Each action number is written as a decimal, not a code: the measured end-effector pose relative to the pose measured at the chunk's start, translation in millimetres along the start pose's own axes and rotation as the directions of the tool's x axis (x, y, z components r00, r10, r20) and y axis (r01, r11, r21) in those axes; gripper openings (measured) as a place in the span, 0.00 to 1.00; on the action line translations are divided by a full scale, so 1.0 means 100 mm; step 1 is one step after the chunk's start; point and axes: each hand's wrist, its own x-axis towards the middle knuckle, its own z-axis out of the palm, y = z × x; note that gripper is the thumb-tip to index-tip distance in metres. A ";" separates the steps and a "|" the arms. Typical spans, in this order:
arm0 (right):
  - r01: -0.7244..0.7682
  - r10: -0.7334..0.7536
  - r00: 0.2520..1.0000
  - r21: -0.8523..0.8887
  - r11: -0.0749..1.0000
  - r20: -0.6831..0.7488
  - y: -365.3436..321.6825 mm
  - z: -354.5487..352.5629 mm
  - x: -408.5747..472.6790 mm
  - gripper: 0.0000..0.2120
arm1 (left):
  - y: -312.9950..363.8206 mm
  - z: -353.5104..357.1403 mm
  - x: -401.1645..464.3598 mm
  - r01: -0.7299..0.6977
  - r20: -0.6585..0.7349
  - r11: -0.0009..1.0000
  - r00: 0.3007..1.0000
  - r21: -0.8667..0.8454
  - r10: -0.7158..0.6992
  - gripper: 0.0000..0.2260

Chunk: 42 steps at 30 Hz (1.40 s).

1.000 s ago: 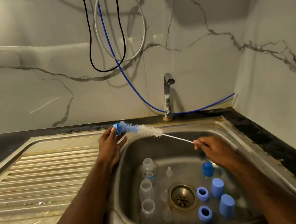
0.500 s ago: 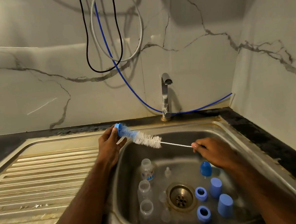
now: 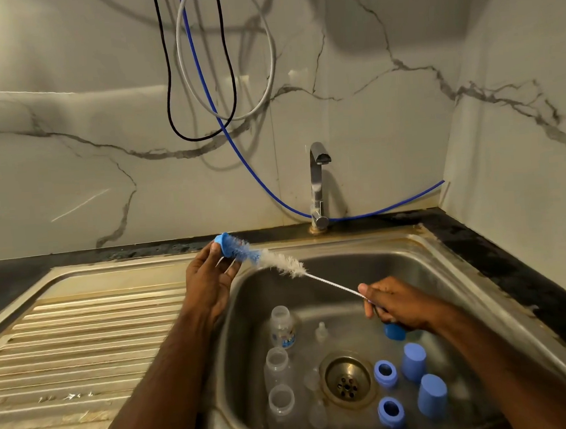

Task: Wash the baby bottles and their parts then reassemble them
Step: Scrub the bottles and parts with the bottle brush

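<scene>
Marble-patterned wall behind, veined grey, with black, grey and blue hoses looping down it, the blue one running along to the base of the tap. Dark desk around a steel sink, its ribbed draining board out to the left. Left hand raised over the sink's left rim, palm toward the camera, thumb and fingers pinching the blue tip of the bottle brush. Right hand over the basin, fingers curled round the wire handle of the same brush, so the brush slants from upper left to lower right between both hands, white bristles in the middle, blue bristles near the left hand. Down in the basin, left of the drain, three clear bottles: one upright toward the back with a printed label, two nearer with open mouths facing up. Right of the drain, two blue caps standing closed end up, a third partly hidden under the right hand. Just beside the drain, two blue collar rings. Clear teats, faint and hard to make out, between the bottles and the drain.
</scene>
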 end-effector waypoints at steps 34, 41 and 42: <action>0.221 -0.285 0.944 -0.324 0.920 -0.166 -0.01 0.11 0.08 0.15 | -0.12 0.19 0.03 0.122 -0.028 0.953 0.990 -0.276 -0.135 0.20; 0.220 -0.297 0.935 -0.340 0.914 -0.195 -0.03 0.29 0.12 0.18 | -0.48 0.55 -0.25 0.197 0.173 0.978 0.968 -0.061 -0.184 0.19; 0.220 -0.299 0.933 -0.337 0.915 -0.203 -0.04 0.29 0.12 0.19 | -0.50 0.59 -0.26 0.193 0.180 0.978 0.967 -0.075 -0.178 0.19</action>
